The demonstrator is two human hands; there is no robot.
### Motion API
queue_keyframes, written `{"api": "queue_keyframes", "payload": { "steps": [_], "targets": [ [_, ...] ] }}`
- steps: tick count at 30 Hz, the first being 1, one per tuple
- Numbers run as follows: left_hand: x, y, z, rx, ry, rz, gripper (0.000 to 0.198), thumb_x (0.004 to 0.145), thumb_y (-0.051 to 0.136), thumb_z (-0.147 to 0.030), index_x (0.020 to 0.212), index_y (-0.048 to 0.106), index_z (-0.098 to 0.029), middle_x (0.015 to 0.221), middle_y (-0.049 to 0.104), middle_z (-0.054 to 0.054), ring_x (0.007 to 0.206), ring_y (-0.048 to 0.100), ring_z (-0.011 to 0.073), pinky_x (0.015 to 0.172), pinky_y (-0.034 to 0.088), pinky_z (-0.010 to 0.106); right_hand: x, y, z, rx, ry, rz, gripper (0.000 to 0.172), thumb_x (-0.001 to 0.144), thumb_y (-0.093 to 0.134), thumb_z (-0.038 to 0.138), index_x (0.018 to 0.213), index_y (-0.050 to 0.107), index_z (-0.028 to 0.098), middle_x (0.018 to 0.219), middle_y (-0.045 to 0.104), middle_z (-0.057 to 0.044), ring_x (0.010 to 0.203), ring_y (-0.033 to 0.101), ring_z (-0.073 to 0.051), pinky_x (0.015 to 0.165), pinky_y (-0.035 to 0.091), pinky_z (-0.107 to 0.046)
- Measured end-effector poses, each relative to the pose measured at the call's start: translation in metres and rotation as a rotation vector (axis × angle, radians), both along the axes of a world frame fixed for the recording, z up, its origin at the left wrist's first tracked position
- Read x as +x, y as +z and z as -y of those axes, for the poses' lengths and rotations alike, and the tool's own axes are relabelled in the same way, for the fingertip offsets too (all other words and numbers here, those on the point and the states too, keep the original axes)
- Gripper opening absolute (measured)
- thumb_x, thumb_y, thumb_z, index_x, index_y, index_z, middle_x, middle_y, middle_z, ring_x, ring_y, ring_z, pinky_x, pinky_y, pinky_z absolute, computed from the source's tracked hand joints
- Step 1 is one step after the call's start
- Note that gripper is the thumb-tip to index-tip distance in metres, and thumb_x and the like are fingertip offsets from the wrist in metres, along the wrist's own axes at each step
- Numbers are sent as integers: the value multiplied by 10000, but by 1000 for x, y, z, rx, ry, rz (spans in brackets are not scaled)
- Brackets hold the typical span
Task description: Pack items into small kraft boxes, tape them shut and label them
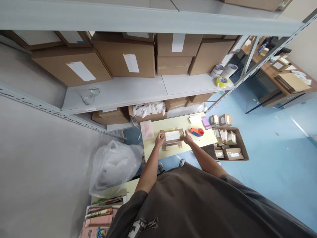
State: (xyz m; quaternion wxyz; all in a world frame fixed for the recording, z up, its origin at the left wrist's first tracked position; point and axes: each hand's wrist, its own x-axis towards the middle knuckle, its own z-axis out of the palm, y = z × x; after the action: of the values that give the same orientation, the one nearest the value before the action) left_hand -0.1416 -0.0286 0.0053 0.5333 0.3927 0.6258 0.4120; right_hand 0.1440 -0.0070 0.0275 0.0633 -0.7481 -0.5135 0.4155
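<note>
A small cardboard box (pixel 172 135) with a white label lies on a pale yellow table (pixel 203 138). My left hand (pixel 159 139) grips its left end, fingers curled round the edge. My right hand (pixel 187 137) presses against its right end. A second small box (pixel 172 145) sits just in front of it, partly hidden. A red and blue tape dispenser (pixel 197 132) rests to the right of my right hand.
A clear plastic packet (pixel 147 130) lies at the table's left. An open carton (pixel 231 145) of small boxes stands on the blue floor at right. A full plastic bag (pixel 115 167) sits at left. Metal shelves (pixel 138 91) hold large cartons and tape rolls (pixel 222 81).
</note>
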Motion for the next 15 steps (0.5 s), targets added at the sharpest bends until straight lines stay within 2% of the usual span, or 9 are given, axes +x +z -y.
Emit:
{"api": "queue_keyframes", "payload": {
  "steps": [2, 7, 10, 13, 15],
  "targets": [
    [4, -2, 3, -1, 9, -50, 279, 845, 735, -320, 1107, 667, -257, 1280, 722, 72, 1212, 640, 262, 1104, 454, 378, 3, -2, 2, 38, 17, -23, 917, 914, 724, 473, 1695, 341, 184, 1396, 702, -223, 1305, 651, -414, 1096, 479, -520],
    [20, -5, 4, -54, 29, -159, 348, 906, 668, -292, 1250, 618, -273, 1387, 681, 81, 1327, 595, 272, 1167, 419, 385, 25, 8, -4, 307, 141, 13, 773, 938, 678, 390, 1658, 429, 258, 1591, 552, -154, 1488, 476, -393, 1209, 407, -525],
    [32, -5, -4, -64, 91, -196, 491, 885, 691, -259, 1364, 581, -275, 1466, 636, 100, 1444, 524, 296, 1205, 394, 392, 54, 20, -16, 399, 211, 29, 774, 958, 620, 332, 1688, 376, 254, 1625, 510, -140, 1494, 455, -375, 1217, 405, -533],
    [41, -2, -17, -99, 133, -215, 744, 855, 736, -213, 1542, 464, -292, 1571, 569, 106, 1527, 451, 315, 1226, 389, 401, 92, 30, -28, 437, 249, 54, 771, 962, 600, 293, 1694, 366, 233, 1645, 484, -142, 1494, 445, -371, 1220, 404, -532],
    [47, 2, -26, -153, 125, -245, 813, 858, 765, -203, 1591, 427, -297, 1569, 575, 110, 1494, 488, 327, 1209, 420, 416, 120, 32, -35, 434, 258, 85, 763, 963, 607, 282, 1687, 378, 214, 1637, 492, -154, 1493, 441, -374, 1225, 399, -525]
  ]
}}
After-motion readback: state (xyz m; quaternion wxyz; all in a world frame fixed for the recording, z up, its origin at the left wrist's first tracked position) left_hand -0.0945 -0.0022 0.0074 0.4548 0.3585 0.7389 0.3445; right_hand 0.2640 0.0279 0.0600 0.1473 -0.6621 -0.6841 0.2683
